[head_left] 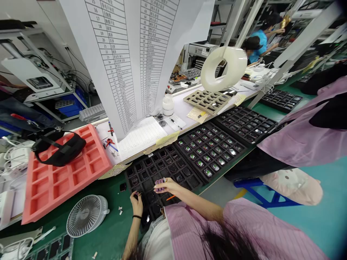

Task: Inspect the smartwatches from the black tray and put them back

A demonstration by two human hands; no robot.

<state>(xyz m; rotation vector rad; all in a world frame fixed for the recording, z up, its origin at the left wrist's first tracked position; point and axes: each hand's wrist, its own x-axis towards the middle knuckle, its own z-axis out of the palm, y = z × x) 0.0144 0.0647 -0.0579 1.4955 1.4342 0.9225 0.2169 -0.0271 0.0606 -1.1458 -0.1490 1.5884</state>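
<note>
My right hand [169, 186] is closed around a short stack of small purple frame-like pieces [160, 185], held above a black compartment tray [147, 185]. To its left, my left hand [137, 205] is at the tray's left edge, thumb and fingertips pinched together on a small dark part [136, 195]. Its exact kind is too small to tell. Dark, rounded-square parts, like watch cases, sit in several of the tray's compartments. A thin orange stick [170, 198] lies just below my right hand. One loose dark square part [123, 187] rests on the green mat left of the tray.
A second black tray [199, 166] holds parts with lit screens; another tray [244, 124] lies beyond. Left are a white fan [85, 215] and a red foam tray [62, 173] bearing a black strapped headset [61, 146]. A printed sheet [130, 65] hangs ahead. Someone in pink [300, 144] is at right.
</note>
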